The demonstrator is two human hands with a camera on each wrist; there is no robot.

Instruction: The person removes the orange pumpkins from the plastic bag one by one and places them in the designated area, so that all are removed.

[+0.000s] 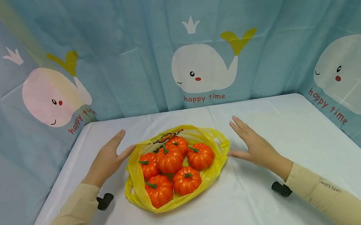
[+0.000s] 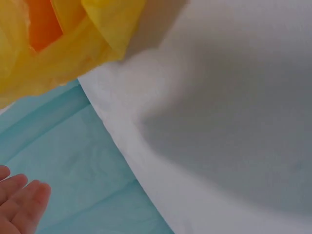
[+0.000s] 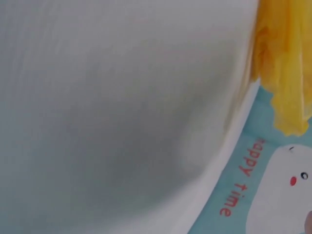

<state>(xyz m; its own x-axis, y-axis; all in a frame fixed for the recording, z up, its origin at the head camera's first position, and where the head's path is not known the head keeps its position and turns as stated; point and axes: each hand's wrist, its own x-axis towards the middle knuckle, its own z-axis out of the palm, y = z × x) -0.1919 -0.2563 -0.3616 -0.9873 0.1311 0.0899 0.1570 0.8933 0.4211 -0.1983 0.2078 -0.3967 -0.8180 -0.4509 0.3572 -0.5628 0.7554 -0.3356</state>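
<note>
A yellow plastic bag lies on the white table with its mouth spread wide. Inside it sit several small orange pumpkins with green stems. To the bag's left is my left hand, fingers straight and thumb close to the rim; whether it touches cannot be told. My right hand stands on the other side, fingers extended and thumb near the bag's right edge. Neither hand holds anything. The left wrist view shows part of the yellow bag and some fingertips; a fold of the bag hangs in the right wrist view.
A white cloth covers the table. Blue curtains with whale prints and "happy time" lettering stand behind it and along both sides. A black device sits at each wrist, the left device and the right device.
</note>
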